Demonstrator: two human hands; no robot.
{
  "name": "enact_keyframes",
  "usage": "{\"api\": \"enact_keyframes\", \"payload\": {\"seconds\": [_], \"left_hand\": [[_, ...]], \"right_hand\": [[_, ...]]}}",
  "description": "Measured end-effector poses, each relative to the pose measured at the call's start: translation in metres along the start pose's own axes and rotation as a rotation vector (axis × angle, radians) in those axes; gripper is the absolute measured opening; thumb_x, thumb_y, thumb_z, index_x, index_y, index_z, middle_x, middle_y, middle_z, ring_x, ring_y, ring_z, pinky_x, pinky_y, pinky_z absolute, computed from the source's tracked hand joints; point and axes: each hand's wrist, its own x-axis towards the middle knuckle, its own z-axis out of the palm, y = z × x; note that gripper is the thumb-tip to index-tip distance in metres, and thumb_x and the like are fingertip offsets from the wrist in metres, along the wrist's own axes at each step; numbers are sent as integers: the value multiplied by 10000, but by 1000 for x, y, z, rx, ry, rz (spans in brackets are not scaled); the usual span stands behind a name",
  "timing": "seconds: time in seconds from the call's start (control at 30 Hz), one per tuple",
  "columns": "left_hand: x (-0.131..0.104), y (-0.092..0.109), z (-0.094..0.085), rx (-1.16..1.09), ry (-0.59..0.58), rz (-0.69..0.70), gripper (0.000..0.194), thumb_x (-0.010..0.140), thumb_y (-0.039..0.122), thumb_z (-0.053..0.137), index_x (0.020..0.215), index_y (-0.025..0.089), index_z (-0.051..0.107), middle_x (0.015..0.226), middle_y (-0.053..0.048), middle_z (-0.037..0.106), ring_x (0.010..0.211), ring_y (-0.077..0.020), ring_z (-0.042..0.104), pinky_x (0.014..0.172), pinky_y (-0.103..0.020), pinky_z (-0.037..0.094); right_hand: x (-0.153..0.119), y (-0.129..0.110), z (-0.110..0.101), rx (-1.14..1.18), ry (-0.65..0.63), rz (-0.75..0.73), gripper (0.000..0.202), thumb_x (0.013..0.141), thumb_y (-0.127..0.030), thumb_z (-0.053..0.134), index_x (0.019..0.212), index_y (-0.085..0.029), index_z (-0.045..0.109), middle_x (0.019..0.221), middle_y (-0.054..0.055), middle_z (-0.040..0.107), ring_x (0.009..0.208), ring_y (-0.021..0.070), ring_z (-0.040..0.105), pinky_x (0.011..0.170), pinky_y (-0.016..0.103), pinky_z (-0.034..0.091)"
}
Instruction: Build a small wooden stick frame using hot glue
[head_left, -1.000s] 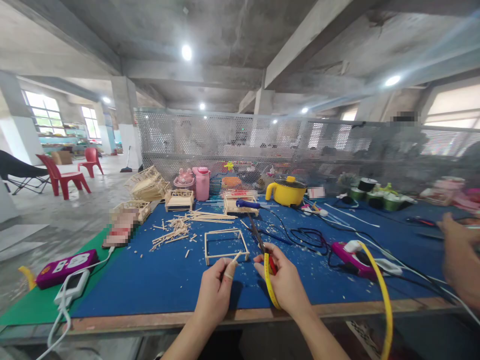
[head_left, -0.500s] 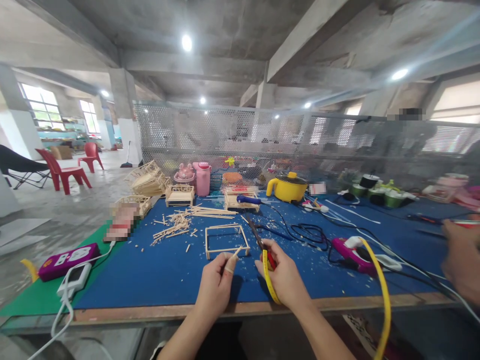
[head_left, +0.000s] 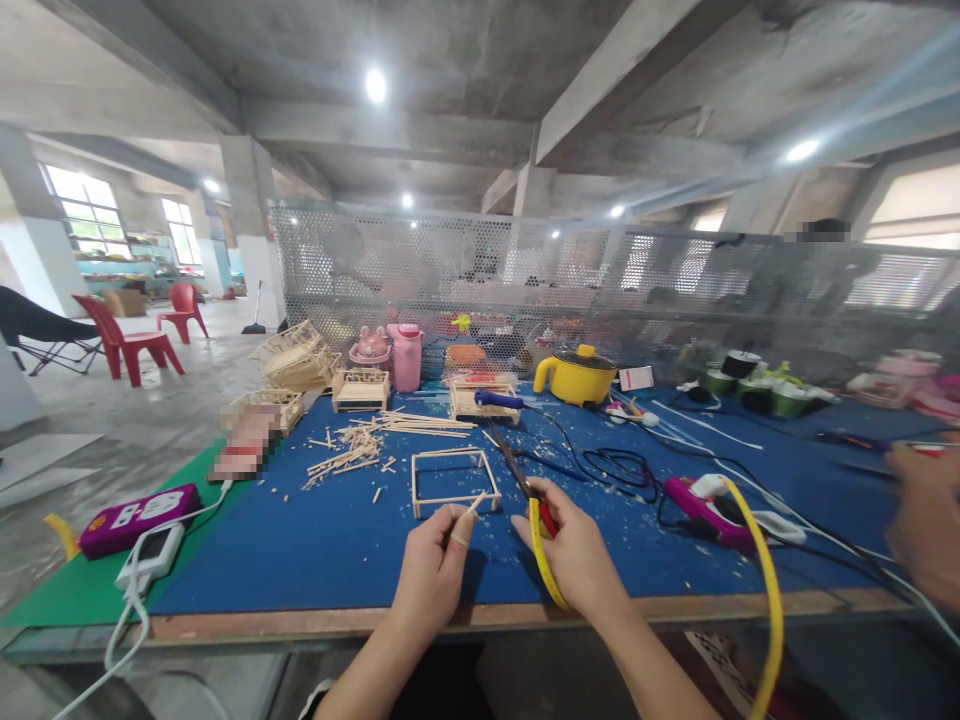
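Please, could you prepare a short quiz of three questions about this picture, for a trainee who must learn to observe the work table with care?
1. Multiple choice: what colour is the handle of the tool in the right hand? A) green; B) red; C) white.

2. True or false: the left hand holds the blue glue gun.

3. Fill in the gap: the open wooden frame in front of the hands rests on a ____ surface.

Key: 1. B. 2. False; that hand pinches a thin wooden stick. 3. Blue.
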Motion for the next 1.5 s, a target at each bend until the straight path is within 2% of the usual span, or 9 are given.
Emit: {"api": "enact_keyframes", "payload": {"seconds": [0.13,0.3,0.4,0.67,0.8,1.03,1.3,1.37,1.5], "left_hand": [[0,0,-1,3,1,-11,388,906,461,413,812,162,642,693,-4,601,663,-136,507,627,-213,403],[0,0,-1,23,20,9,362,907,426,427,849,159,663,701,-3,621,651,-128,511,629,-214,415],[0,0,-1,16,20,14,363,908,423,428,866,159,674,753,-13,659,687,-136,545,657,-219,432],[0,-4,-1,9,-10,37,319,912,370,467,995,175,706,909,-31,729,813,-161,633,743,-233,474],[-1,-10,-1,16,-1,52,293,894,360,512,1018,193,717,972,-44,738,866,-184,660,771,-250,494],[-2,-14,-1,100,14,97,278,896,345,518,988,186,727,877,-43,735,781,-162,652,719,-231,484],[-4,-10,-2,175,11,145,307,909,348,494,885,159,735,691,-23,668,640,-120,572,612,-204,421],[-4,-10,-2,166,13,137,302,907,348,497,917,158,732,737,-30,685,670,-126,586,633,-207,427],[-3,-10,-3,138,24,97,288,900,350,508,940,166,726,738,-19,687,658,-118,578,633,-200,427]], "right_hand": [[0,-2,-10,-84,-26,8,452,729,-405,658,1113,-175,599,929,59,704,813,206,641,755,293,501],[-7,-14,-25,-144,-253,-20,397,737,-423,656,1060,-200,601,909,23,685,797,186,622,740,268,490],[-13,-23,-29,-227,-319,-36,429,721,-431,674,1084,-226,576,931,11,663,809,181,601,752,271,478],[-15,-32,-22,-192,-366,-8,477,715,-416,680,1128,-217,549,1048,45,634,921,210,586,842,320,454],[-16,-33,-20,-185,-371,-47,434,740,-426,665,1106,-223,551,1001,38,632,899,209,586,837,326,456],[-17,-32,-22,-197,-389,-44,415,756,-434,656,1095,-218,554,1009,42,630,891,208,585,828,331,457],[-22,-41,-22,-212,-346,-98,473,739,-408,679,1147,-212,543,1127,66,606,1027,223,559,915,341,423],[-23,-41,-19,-233,-338,-111,406,769,-419,647,1110,-213,566,1054,56,631,940,212,584,835,318,448],[-22,-31,-14,-260,-346,-118,267,854,-451,526,937,-215,617,721,4,627,644,167,562,608,264,421]]}}
